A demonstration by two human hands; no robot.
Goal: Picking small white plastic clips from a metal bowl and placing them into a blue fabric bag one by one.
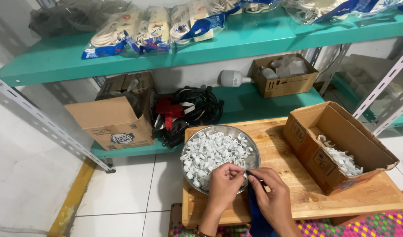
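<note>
A round metal bowl (197,136) full of small white plastic clips (210,151) sits on a low wooden board (280,153). Over the bowl's near rim, my left hand (223,182) pinches one white clip (242,164) between its fingertips. My right hand (271,195) is beside it, fingers meeting the left hand's at the clip, and it holds a dark blue cloth (256,215) that hangs down below the hands.
An open cardboard box (337,145) with more white clips stands on the board's right. Teal shelves (254,35) behind hold bagged power strips (135,30), two cardboard boxes (116,114), black cables (197,105) and a white bulb (230,79). White tiled floor lies left.
</note>
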